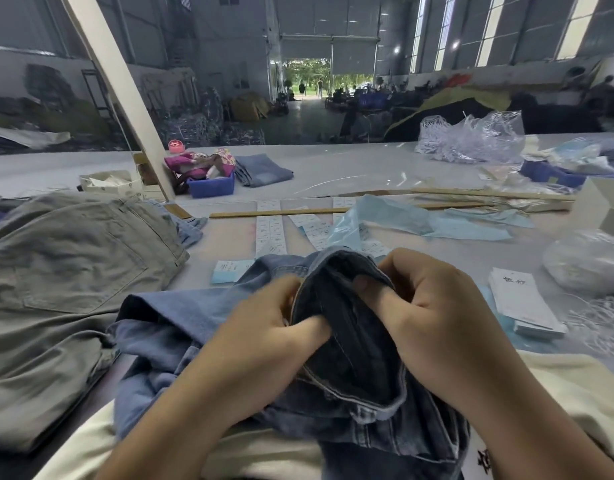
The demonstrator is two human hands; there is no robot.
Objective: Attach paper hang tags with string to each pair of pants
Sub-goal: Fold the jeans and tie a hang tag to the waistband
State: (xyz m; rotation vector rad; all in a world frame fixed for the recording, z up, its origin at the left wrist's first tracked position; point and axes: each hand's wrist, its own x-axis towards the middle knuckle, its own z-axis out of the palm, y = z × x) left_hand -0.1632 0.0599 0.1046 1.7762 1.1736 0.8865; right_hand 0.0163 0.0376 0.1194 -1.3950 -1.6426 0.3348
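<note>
The person works at a pale counter [437,258] with a pair of blue jeans [350,358] pulled up in front of the body, at the 6 o'clock side of the view. The left hand [264,327] grips the waistband from the left, its thumb pressed into the dark inner denim; the right hand [433,306] clutches the same bunched fabric from the right, fingers [371,289] curled over the fold. Both hands are closed on the jeans, and neither holds a tag or string. By the look of it, the step in hand is finding or spreading the spot at the waist where the tag will go, so this pair is not yet tagged. A stack of white paper hang tags [522,303] lies at 3 o'clock, just beside the right hand, with a tangle of white string loops [600,323] farther right. A heap of grey-green pants [66,289] sits at 9 o'clock, and strips of printed labels [271,230] lie at 12 o'clock beyond the jeans. The next move likely calls for the right hand to let go, reach to 3 o'clock for a tag and a string, while the left hand keeps the waistband held open.
</note>
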